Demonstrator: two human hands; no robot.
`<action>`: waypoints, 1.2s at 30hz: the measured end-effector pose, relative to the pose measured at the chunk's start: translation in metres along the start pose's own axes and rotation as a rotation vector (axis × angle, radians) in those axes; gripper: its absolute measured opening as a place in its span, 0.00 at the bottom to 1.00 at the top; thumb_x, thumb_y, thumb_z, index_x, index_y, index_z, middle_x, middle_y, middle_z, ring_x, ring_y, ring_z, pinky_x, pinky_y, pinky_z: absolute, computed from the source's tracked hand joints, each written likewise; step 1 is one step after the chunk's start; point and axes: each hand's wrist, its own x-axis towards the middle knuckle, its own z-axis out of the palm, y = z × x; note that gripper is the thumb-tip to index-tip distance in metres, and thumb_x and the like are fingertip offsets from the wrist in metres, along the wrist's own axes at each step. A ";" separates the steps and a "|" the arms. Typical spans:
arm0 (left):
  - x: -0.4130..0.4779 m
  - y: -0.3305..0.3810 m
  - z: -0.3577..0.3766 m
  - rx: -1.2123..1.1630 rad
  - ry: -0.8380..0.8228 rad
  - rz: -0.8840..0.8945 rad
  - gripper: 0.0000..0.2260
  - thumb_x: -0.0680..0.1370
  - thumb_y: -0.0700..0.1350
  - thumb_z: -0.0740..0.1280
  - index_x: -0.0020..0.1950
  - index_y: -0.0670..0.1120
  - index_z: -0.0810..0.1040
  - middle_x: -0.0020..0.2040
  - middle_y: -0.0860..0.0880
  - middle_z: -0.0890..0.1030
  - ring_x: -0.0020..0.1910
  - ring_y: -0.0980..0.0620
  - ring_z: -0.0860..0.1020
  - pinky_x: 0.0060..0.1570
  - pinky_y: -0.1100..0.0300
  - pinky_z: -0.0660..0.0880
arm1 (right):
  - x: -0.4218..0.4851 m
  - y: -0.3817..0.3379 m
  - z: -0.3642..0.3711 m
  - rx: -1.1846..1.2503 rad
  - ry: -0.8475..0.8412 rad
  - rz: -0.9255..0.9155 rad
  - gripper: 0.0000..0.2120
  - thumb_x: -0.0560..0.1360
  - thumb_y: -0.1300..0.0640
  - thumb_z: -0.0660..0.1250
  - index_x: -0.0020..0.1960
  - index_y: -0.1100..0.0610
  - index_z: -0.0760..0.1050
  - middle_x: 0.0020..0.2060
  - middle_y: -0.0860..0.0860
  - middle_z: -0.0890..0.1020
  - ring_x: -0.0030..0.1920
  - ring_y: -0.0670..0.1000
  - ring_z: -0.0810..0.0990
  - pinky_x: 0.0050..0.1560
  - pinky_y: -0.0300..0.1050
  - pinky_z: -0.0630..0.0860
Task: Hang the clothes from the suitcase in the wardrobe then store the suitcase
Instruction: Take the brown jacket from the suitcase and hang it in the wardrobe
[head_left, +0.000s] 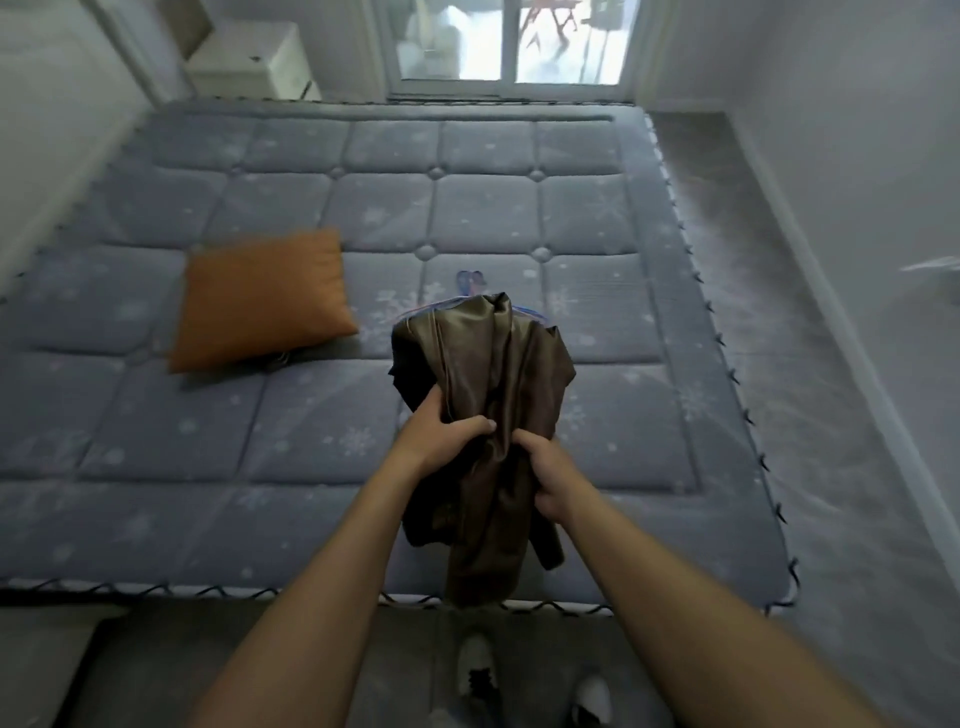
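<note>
A bunched dark brown satin garment (498, 374) hangs in the air over the near part of the bed. My left hand (441, 434) grips its left side and my right hand (545, 473) grips its middle, both with fingers curled into the cloth. The lower end of the garment dangles down past the mattress edge. Behind its top, thin blue and red hangers (469, 280) lie on the mattress, partly hidden. No suitcase or wardrobe is in view.
A bare grey quilted mattress (311, 441) fills the middle of the room, with an orange cushion (262, 301) on its left half. A glass balcony door (511, 41) stands behind the bed, a white cabinet (249, 57) at the back left. Grey floor (769, 322) runs along the right.
</note>
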 end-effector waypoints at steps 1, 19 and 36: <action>0.001 0.000 -0.004 0.031 0.020 -0.007 0.38 0.67 0.60 0.76 0.75 0.60 0.67 0.67 0.55 0.78 0.63 0.49 0.77 0.66 0.46 0.75 | 0.005 0.002 0.005 0.005 -0.020 0.036 0.18 0.78 0.57 0.67 0.67 0.58 0.78 0.57 0.61 0.85 0.57 0.63 0.84 0.57 0.61 0.82; 0.082 -0.073 0.088 -0.063 -0.318 -0.390 0.14 0.83 0.43 0.64 0.68 0.50 0.78 0.60 0.47 0.84 0.50 0.51 0.83 0.47 0.62 0.75 | 0.115 -0.045 -0.114 -0.472 0.341 0.220 0.12 0.81 0.59 0.62 0.60 0.61 0.79 0.59 0.62 0.80 0.62 0.65 0.77 0.56 0.62 0.76; 0.085 -0.222 0.019 -0.232 0.183 -0.826 0.08 0.85 0.44 0.60 0.53 0.44 0.78 0.54 0.41 0.81 0.48 0.45 0.80 0.52 0.50 0.78 | 0.187 -0.012 -0.067 -0.972 0.107 0.046 0.12 0.76 0.55 0.72 0.59 0.52 0.78 0.53 0.53 0.80 0.53 0.53 0.80 0.56 0.52 0.80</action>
